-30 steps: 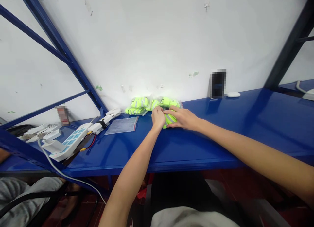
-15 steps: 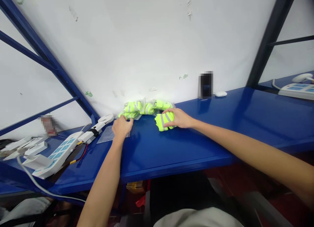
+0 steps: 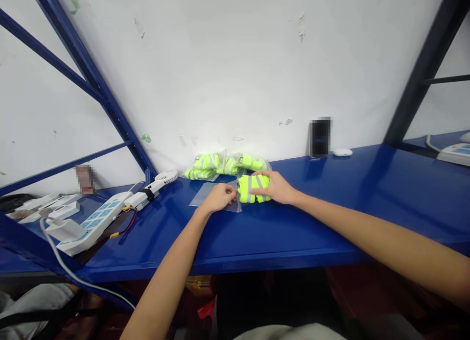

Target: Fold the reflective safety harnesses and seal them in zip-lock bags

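A rolled neon-yellow bundle with grey reflective stripes (image 3: 253, 188) is gripped by my right hand (image 3: 278, 187), fingers on top and thumb in front. Just left of it, my left hand (image 3: 221, 196) has its fingers pinched at the open-looking right end of a flat clear plastic bag (image 3: 201, 194) lying on the blue table (image 3: 293, 232). The bag's edge meets the left side of the bundle. Behind both hands, against the wall, lie several more yellow bundles in clear bags (image 3: 228, 164).
A white power strip (image 3: 95, 222), a white handheld fan (image 3: 166, 177) and a red-and-black cable (image 3: 128, 225) are on the left. At the back right, a blurred dark object (image 3: 320, 137) leans on the wall beside a small white item (image 3: 342, 152).
My left hand has brought the flat bag rightward, up to the held bundle. My right hand still holds the bundle. The view has shifted slightly.
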Demonstrator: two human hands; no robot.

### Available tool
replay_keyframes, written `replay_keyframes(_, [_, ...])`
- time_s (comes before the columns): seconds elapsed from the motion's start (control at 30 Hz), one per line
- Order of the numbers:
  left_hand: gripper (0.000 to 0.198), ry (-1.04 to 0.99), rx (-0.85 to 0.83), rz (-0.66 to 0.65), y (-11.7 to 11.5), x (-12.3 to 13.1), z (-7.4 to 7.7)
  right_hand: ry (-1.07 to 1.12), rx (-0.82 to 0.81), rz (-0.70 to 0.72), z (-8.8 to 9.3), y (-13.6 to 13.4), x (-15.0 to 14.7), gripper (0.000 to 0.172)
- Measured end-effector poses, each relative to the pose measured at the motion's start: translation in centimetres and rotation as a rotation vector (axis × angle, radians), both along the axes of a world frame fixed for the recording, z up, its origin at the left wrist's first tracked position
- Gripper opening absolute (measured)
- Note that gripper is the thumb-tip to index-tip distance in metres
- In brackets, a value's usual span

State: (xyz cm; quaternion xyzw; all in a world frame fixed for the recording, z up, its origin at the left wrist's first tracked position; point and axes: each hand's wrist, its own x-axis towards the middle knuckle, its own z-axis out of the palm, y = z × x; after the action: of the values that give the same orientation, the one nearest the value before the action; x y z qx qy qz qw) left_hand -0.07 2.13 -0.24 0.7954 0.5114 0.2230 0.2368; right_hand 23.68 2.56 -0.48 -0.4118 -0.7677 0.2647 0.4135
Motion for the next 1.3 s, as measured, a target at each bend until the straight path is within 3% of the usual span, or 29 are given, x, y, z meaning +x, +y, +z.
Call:
replay_keyframes(0.1, [0.024, -0.244, -0.144, -0.062, -0.1, 1.3, -0.9, 0.245, -0.221, 0.023, -0.4, 0.3, -0.2, 0.06])
replay_keyframes(0.17, [0.024, -0.355, -0.183, -0.072, -0.2, 1.8, -1.5, 0.296, -0.302, 0.044, -0.3, 0.4, -0.1, 0.06])
replay_keyframes(0.3, [0.027, -0.418, -0.028, 0.044, -0.4, 2.2, -1.8, 0.125, -0.145, -0.047, 0.2, 0.5, 0.3, 0.063])
replay_keyframes(0.43, [0.031, -0.262, 0.273, 0.107, -1.1, 2.6, -1.4, -0.043, 0.047, -0.148, 0.2, 0.6, 0.5, 0.059])
replay_keyframes(0.6, [0.03, -0.102, 0.526, 0.128, -1.8, 2.6, -0.8, -0.084, 0.151, -0.144, -0.4, 0.2, 0.3, 0.055])
replay_keyframes(0.73, [0.027, 0.003, 0.483, -0.03, -2.2, 1.9, -0.7, -0.075, 0.211, -0.127, -0.3, -0.3, 0.2, 0.053])
replay_keyframes(0.83, [0.058, 0.118, 0.465, -0.142, -2.3, 1.5, -0.7, -0.077, 0.175, -0.197, -0.1, -0.4, 0.3, 0.054])
replay_keyframes(0.9, [0.066, 0.179, 0.511, -0.136, -2.3, 1.5, -0.7, -0.059, 0.139, -0.22, 0.0, -0.3, 0.4, 0.055])
replay_keyframes(1.07, [0.052, 0.309, 0.65, -0.105, -2.1, 1.8, -0.6, 0.025, 0.027, -0.228, 0.0, 0.1, 0.2, 0.061])
replay_keyframes(1.17, [0.066, 0.363, 0.716, -0.115, -2.2, 1.9, -0.5, 0.045, -0.024, -0.196, -0.2, 0.2, 0.0, 0.06])
replay_keyframes(1.3, [0.081, 0.39, 0.771, -0.136, -2.3, 2.1, -0.4, 0.026, 0.047, -0.103, -0.1, 0.0, -0.1, 0.057])
